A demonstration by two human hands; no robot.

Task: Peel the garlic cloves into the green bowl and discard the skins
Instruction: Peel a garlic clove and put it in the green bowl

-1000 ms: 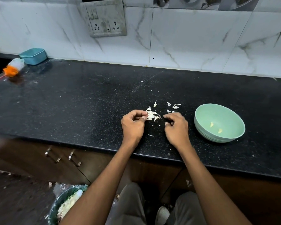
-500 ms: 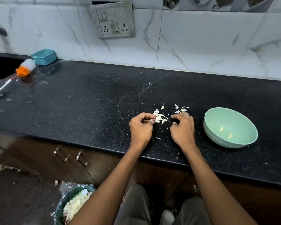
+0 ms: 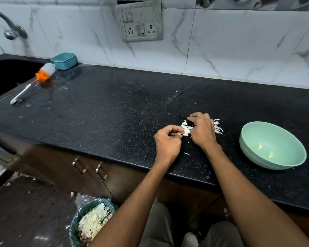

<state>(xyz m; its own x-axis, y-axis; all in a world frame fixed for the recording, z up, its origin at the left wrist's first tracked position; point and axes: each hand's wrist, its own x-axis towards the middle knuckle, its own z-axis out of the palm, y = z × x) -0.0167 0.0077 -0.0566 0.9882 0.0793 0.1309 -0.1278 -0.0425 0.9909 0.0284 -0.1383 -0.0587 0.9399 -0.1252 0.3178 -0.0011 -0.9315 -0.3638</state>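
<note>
Thin garlic skins (image 3: 185, 130) could scatter across the dark surface (image 3: 114, 113) if swept carelessly, missing the bin (image 3: 91, 223) at lower left. The left hand (image 3: 167, 142) pinches a clove or skin; the right hand (image 3: 202, 130) curls over the pile, its hold unclear. The green bowl (image 3: 273, 145) sits right of both hands, holding two peeled cloves (image 3: 265, 150).

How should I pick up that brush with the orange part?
Probably by the thin white handle of the dish brush, coming down from above. It lies flat on the countertop, with the handle's free end pointing toward you and the bristly head toward the wall.
</note>
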